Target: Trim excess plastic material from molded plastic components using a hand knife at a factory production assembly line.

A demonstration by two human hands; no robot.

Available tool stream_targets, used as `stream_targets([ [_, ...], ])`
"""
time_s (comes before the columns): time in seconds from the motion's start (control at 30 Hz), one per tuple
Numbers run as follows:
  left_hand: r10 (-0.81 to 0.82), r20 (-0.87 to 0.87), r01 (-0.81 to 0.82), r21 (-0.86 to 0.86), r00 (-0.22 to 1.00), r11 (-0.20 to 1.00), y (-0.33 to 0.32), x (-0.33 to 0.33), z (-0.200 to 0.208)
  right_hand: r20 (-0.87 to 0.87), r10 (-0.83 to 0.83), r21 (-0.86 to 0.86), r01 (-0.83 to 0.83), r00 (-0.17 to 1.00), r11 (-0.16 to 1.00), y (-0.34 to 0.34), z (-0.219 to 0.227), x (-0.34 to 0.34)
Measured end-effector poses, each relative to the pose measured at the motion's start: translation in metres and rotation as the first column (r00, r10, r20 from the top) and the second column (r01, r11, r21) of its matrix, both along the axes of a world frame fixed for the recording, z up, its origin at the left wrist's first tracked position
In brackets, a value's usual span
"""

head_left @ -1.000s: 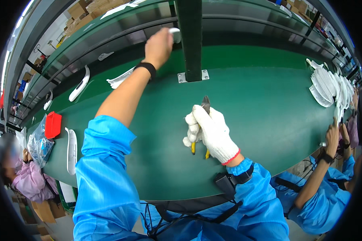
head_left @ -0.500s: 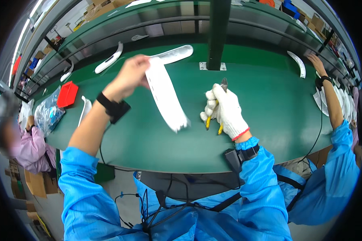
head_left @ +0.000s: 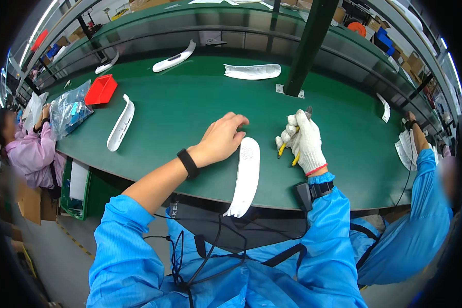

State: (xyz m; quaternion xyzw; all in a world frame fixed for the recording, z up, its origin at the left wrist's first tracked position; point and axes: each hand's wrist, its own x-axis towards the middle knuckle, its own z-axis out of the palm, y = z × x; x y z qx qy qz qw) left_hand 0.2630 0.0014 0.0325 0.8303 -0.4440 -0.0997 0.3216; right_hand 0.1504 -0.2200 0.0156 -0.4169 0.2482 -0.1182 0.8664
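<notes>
My bare left hand (head_left: 222, 139) is over the middle of the green bench, its fingers apart and slightly curled. Its thumb is close beside the rounded upper end of a long white curved plastic piece (head_left: 247, 174); whether they touch I cannot tell. That piece lies lengthwise toward me, its ragged end reaching past the bench's front edge. To the right, my right hand (head_left: 309, 142), in a white knitted glove, is closed around yellow-handled pliers (head_left: 282, 149). The dark jaws stick out above the fingers.
More white curved pieces lie at the left (head_left: 121, 123), the back (head_left: 252, 72) and the back left (head_left: 173, 57). A red bin (head_left: 101, 89) stands by a clear plastic bag (head_left: 71, 109). A green post (head_left: 311, 46) rises from the bench. Co-workers sit on both sides.
My left hand has come down toward me, and the white piece it held up now lies at the front edge. The fingers have opened. My right hand still grips the pliers. The view has shifted.
</notes>
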Motion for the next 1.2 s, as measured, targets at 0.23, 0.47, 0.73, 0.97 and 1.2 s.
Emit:
stream_targets([
  [0.23, 0.074, -0.465, -0.111, -0.052, 0.882, 0.992, 0.071, -0.085, 0.045, 0.04, -0.008, 0.007, 0.008, 0.999, 1.0, -0.002, 0.001, -0.004],
  [0.47, 0.166, -0.764, -0.341, -0.075, 0.623, 0.937, 0.118, -0.154, 0.005, 0.046, -0.059, -0.05, 0.062, 0.997, 0.997, 0.007, 0.005, 0.0],
  [0.73, -0.029, -0.899, -0.317, -0.183, 0.437, 0.931, 0.09, -0.179, -0.024, 0.128, -0.034, -0.223, 0.062, 0.991, 0.973, 0.065, 0.055, -0.023],
  [0.97, -0.099, -0.911, -0.11, -0.156, 0.401, 0.982, 0.087, -0.194, -0.036, 0.13, 0.122, -0.429, -0.055, 0.984, 0.901, 0.106, 0.037, -0.031],
  [1.2, -0.418, -0.909, -0.339, -0.392, -0.003, 0.855, 0.066, -0.191, -0.069, -0.002, 0.004, -0.429, -0.004, 1.0, 0.903, 0.127, 0.04, -0.036],
])
